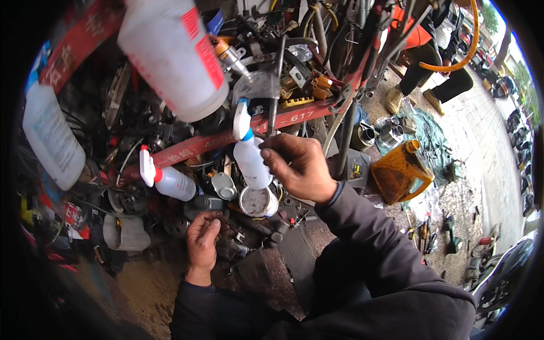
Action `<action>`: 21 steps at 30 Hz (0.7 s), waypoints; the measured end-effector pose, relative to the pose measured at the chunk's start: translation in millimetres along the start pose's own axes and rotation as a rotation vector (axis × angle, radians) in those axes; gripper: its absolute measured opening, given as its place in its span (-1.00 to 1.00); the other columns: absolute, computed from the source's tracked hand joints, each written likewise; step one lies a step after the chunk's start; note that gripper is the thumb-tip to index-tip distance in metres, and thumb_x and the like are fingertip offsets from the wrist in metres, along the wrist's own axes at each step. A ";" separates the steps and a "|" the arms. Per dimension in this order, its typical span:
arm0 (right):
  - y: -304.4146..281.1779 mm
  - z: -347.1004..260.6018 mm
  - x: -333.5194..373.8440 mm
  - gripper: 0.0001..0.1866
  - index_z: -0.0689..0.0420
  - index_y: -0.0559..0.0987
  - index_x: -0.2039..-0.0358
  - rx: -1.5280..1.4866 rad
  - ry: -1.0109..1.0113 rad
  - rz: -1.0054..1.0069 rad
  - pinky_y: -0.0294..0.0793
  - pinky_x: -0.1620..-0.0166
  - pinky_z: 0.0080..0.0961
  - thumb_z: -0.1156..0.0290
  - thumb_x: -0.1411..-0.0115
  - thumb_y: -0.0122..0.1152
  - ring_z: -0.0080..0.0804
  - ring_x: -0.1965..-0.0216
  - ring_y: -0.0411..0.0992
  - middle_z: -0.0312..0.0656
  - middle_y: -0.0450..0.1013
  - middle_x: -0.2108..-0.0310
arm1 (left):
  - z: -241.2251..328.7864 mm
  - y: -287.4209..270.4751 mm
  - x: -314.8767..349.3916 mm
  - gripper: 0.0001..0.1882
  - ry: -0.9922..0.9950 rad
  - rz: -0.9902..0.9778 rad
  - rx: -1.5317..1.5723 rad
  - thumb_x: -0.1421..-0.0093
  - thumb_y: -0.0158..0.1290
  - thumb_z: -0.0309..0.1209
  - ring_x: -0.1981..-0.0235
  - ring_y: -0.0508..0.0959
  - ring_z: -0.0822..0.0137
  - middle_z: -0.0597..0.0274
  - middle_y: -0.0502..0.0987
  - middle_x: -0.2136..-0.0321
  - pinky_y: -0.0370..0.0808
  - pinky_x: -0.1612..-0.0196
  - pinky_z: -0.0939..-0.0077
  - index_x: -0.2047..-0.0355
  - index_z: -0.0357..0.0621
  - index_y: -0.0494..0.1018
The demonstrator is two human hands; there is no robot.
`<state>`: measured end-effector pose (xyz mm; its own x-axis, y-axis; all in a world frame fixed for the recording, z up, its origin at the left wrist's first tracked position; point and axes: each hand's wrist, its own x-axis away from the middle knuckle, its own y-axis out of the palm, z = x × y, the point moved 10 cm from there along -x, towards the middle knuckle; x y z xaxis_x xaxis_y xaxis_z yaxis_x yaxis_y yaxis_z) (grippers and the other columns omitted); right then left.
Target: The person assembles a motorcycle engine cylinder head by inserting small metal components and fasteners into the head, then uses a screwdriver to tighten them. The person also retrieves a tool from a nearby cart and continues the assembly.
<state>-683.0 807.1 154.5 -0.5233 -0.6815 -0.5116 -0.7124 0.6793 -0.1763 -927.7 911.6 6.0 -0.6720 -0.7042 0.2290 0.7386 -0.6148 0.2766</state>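
My right hand (300, 168) is closed, its thumb and fingers curled together beside a white spray bottle (253, 164) with a blue collar. The fingertips overlap the bottle's right edge; whether they grip anything is hidden. Lower down, my left hand (203, 243) has its thumb and fingers drawn together above dark metal parts, and I cannot make out anything between them. Just below the bottle sits a round white tub (258, 202) with dirty contents. A second spray bottle (174, 184), with a red and white trigger head, leans to the left of it.
A red metal frame bar (306, 115) crosses the clutter. Overhead at left are a large white plastic jug (175, 62) and another bottle (52, 133). A grimy yellow oil can (401, 173) stands at right. Farther right, another person's legs (422, 73) show near the pavement (481, 119).
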 end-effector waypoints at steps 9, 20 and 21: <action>9.7 26.1 -11.4 -0.89 0.31 0.58 0.32 -0.111 0.090 -0.012 0.42 0.46 -0.54 0.51 -0.24 0.21 -0.58 0.56 0.41 -0.19 0.49 0.58 | -0.8 -8.1 14.6 -0.87 -0.052 0.169 -0.160 -0.29 0.04 -0.49 0.34 0.58 0.40 0.22 0.59 0.30 0.56 0.27 0.49 0.17 -0.21 0.47; 19.4 35.0 -21.1 -0.89 0.29 0.56 0.29 -0.157 0.183 -0.043 0.31 0.54 -0.71 0.51 -0.32 0.15 -0.70 0.60 0.37 -0.34 0.48 0.57 | 107.4 1.6 -32.7 -0.83 0.341 0.091 0.016 -0.32 0.09 -0.46 0.38 0.50 0.61 0.41 0.50 0.40 0.50 0.27 0.68 0.13 -0.26 0.45; 19.4 34.8 -25.7 -0.88 0.27 0.55 0.28 -0.217 0.204 -0.039 0.26 0.57 -0.71 0.47 -0.32 0.18 -0.73 0.62 0.32 -0.37 0.45 0.58 | 125.6 -2.1 -39.2 -0.83 0.393 0.106 -0.010 -0.32 0.08 -0.46 0.40 0.48 0.62 0.42 0.49 0.42 0.48 0.29 0.69 0.13 -0.27 0.44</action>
<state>-667.1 847.2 134.9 -0.5611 -0.7617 -0.3241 -0.8056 0.5925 0.0021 -909.7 985.1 113.7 -0.5216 -0.8448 -0.1191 0.8043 -0.5335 0.2615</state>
